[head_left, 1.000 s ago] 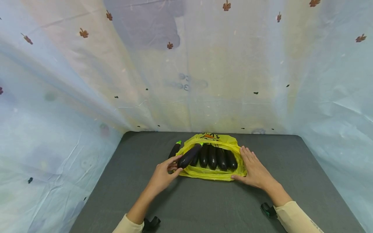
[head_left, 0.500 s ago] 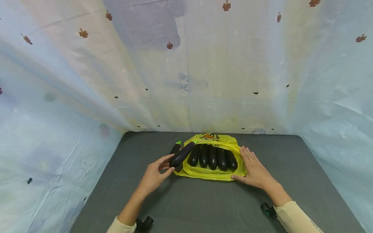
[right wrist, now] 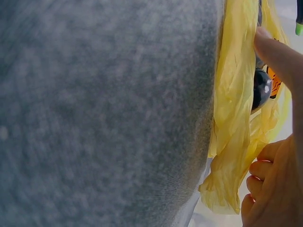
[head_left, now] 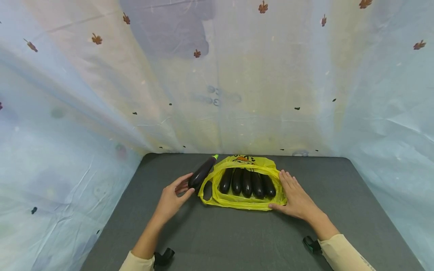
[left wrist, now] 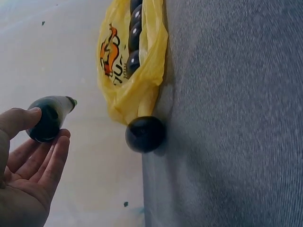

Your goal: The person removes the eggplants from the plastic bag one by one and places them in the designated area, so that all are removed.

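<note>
My left hand (head_left: 173, 197) pinches an eggplant (head_left: 202, 174) by its rounded end, thumb on one side and fingers on the other. The eggplant is tilted up, with its green tip pointing away, just left of the yellow plastic bag (head_left: 237, 204). Several eggplants (head_left: 246, 184) lie side by side in the bag's wide mouth. Another eggplant (left wrist: 146, 135) lies at the bag's left edge, partly hidden by the plastic. My right hand (head_left: 298, 199) rests against the bag's right side, fingers extended and thumb (right wrist: 279, 52) at the front rim.
A dark grey table (head_left: 237, 241) lies beneath everything. Behind it and at both sides hangs a pale patterned sheet (head_left: 251, 86). Black wrist mounts (head_left: 164, 257) sit at both forearms.
My left hand has moved left, carrying the eggplant from over the bag's opening to outside its left edge. The bag's left rim has shifted slightly outward. My right hand stays in place.
</note>
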The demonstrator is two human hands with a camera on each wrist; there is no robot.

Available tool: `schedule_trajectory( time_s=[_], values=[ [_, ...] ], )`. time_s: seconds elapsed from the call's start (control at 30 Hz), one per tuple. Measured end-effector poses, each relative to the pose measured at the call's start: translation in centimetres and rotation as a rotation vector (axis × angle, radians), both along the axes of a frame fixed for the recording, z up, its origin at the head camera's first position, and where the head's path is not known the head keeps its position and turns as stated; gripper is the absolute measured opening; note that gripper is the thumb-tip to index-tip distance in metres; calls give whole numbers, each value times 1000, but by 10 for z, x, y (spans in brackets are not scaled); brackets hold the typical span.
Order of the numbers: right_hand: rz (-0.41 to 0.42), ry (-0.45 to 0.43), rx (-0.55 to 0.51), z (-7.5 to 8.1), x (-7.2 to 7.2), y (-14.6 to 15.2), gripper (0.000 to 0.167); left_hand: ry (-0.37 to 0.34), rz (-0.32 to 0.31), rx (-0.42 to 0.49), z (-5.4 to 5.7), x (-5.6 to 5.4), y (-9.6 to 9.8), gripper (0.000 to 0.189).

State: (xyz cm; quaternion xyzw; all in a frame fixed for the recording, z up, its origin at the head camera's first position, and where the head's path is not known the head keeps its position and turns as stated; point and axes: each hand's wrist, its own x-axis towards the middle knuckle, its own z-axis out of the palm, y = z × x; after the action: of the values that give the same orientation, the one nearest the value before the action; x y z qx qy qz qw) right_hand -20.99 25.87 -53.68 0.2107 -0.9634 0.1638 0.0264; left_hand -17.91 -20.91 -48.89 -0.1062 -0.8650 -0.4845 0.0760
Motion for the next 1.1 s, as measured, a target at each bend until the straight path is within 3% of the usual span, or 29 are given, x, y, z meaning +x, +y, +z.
schedule_trajectory(
  time_s=[0.3,0.67,1.1],
  values=[
    [4,-1,0,-1,0,0,130,22,58,-4,-12,-10,-13,59],
    [7,-1,-9,-2,1,-1,130,-53,127,21,-31,-26,-27,58],
    [11,15,-12,-5,0,0,130,-109,144,16,-40,-35,-32,58]
  ],
)
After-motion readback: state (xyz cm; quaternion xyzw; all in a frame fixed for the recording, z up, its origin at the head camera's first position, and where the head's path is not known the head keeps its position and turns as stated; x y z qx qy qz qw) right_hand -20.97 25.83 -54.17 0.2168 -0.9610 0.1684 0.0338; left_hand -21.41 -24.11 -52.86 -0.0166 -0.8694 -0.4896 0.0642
